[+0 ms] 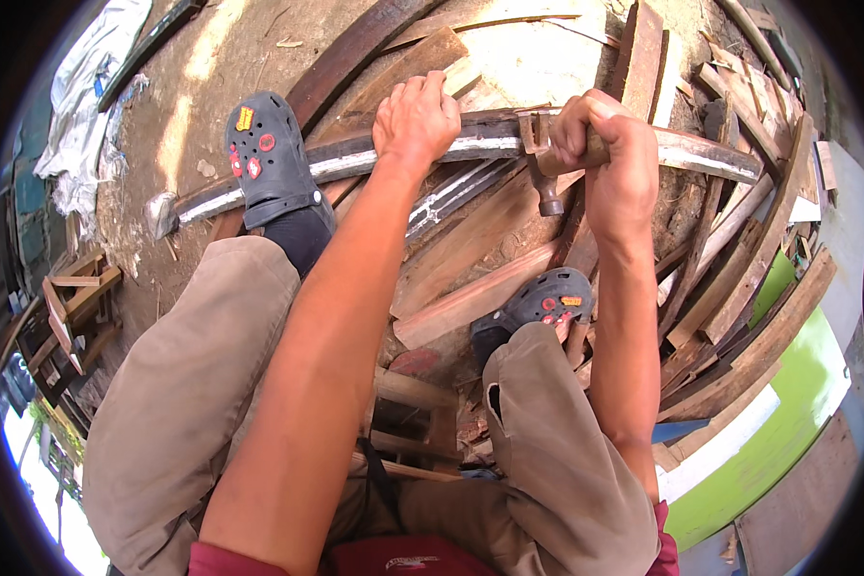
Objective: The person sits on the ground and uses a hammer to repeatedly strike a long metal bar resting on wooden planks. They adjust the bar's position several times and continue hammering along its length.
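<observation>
A long, slightly curved wooden beam (336, 165), dark on top with a white-streaked side, runs across in front of me. My left hand (416, 117) is closed over the beam left of its middle, its fingertips hidden on the far side. Beside those fingers shows the end of a pale wood piece (463, 77). My right hand (612, 158) is wrapped round the handle of a claw hammer (549, 197). The hammer's head hangs over the beam, its round face toward me and its claw at the beam's far edge.
My left clog (271, 158) presses on the beam near its left end; my right clog (547, 300) stands nearer, among loose planks (475, 293). Stacked boards (739, 278) and a green-and-white panel (768, 451) lie right. White sheeting (86, 106) lies far left.
</observation>
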{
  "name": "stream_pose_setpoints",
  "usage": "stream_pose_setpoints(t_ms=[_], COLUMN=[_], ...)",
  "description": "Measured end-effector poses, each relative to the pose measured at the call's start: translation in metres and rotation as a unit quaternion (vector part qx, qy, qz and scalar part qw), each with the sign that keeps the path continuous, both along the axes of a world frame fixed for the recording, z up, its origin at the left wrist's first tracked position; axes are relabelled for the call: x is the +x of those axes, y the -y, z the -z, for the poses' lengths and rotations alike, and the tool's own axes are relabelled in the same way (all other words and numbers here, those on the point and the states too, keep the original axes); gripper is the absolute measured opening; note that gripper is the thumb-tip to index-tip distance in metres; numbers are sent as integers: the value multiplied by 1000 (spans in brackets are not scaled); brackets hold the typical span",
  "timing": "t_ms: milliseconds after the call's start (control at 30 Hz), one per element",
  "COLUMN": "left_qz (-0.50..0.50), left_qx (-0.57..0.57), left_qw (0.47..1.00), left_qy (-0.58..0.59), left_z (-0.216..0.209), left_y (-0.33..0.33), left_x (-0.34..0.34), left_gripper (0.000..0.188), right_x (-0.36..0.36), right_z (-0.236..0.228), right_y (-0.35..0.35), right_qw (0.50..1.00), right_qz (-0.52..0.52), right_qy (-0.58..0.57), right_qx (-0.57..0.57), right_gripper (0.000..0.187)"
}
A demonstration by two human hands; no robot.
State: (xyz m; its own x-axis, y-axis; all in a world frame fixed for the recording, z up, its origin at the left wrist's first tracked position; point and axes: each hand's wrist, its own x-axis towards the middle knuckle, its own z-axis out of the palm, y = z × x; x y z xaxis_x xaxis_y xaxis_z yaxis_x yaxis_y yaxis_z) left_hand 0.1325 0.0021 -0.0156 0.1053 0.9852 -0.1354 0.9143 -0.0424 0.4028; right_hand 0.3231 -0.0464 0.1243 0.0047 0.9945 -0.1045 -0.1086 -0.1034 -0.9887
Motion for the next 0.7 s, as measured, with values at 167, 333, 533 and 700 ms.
stream_pose_setpoints(t_ms=[167, 333, 533, 700], left_qz=[41, 1, -9, 155], left_qx=[111, 45, -40, 52], left_qw=[992, 994, 997, 985], left_qy=[37, 100, 69, 59], left_z=[12, 3, -9, 20], left_y=[-4, -9, -11, -40], left_x=[6, 48, 56, 49], left_gripper=[27, 28, 34, 29], right_x=[-9, -18, -15, -6], right_z=[-14, -18, -13, -38], right_y=[-15, -20, 10, 97], right_qw=[999, 995, 994, 972], right_qz=[13, 57, 82, 64], right_qy=[37, 77, 67, 95], right_qx=[-20, -41, 4, 203], right_gripper=[36, 42, 41, 36])
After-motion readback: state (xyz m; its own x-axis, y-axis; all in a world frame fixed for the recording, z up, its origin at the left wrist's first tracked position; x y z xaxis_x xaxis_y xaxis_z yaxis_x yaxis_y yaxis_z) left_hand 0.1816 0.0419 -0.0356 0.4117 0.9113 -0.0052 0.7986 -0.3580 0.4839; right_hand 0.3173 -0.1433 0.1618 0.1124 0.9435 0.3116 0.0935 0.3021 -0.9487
